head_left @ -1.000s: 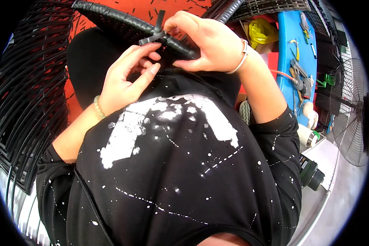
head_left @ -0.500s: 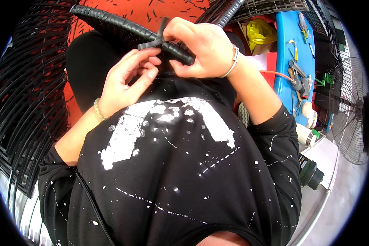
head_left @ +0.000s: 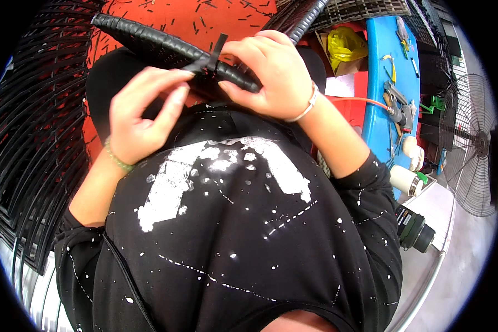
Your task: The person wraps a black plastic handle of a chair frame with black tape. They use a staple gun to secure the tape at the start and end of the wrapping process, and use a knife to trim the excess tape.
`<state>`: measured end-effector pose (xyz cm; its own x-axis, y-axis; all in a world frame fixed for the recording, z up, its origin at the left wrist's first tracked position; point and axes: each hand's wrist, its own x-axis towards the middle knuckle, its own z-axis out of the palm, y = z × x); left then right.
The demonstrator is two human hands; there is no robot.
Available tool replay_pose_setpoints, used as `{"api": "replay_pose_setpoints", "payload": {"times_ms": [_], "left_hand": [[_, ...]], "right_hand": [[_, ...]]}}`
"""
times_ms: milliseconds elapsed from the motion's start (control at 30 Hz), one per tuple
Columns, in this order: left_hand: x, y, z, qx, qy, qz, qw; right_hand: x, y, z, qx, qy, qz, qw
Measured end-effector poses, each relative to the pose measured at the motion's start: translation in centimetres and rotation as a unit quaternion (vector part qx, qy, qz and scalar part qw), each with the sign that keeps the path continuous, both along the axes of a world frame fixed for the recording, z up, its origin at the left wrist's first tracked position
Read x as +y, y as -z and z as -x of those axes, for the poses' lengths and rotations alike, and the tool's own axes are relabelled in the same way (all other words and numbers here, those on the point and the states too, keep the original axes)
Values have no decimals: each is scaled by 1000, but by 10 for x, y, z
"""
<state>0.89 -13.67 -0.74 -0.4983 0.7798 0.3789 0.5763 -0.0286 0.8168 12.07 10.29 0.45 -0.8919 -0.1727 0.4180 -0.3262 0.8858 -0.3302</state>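
Note:
A dark frame rail (head_left: 166,44), wound closely with flat black strip, slants across my lap, with a woven panel (head_left: 130,41) hanging along it. My right hand (head_left: 276,77) is closed round the rail's near right end, its thumb below and its fingers over the far side. Just left of that thumb, a loose flat black strip (head_left: 218,51) crosses the rail, one end sticking up. My left hand (head_left: 141,110) pinches the strip's other end between thumb and fingertips, left of the crossing. The tips of several right fingers are hidden behind the rail.
Black curved frames (head_left: 39,127) are stacked at the left. Strip scraps litter the red floor covering (head_left: 221,16). At the right, a blue table (head_left: 379,72) bears pliers, an air tool (head_left: 401,113) with an orange hose, and other tools. A yellow bag (head_left: 346,47) and a fan (head_left: 476,141) stand nearby.
My left hand has moved left and slightly lower, and now pinches the strip end. The upright strip end stands straighter. My right hand stays at the rail, its fingers shifted a little.

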Motion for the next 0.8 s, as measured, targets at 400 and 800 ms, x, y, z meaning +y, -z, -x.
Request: {"api": "replay_pose_setpoints", "payload": {"times_ms": [400, 800], "left_hand": [[29, 0, 120, 355, -44, 201, 912], [23, -16, 18, 215, 16, 199, 956]], "right_hand": [[-21, 24, -14, 48, 102, -25, 993], [54, -12, -70, -111, 51, -42, 992]]}}
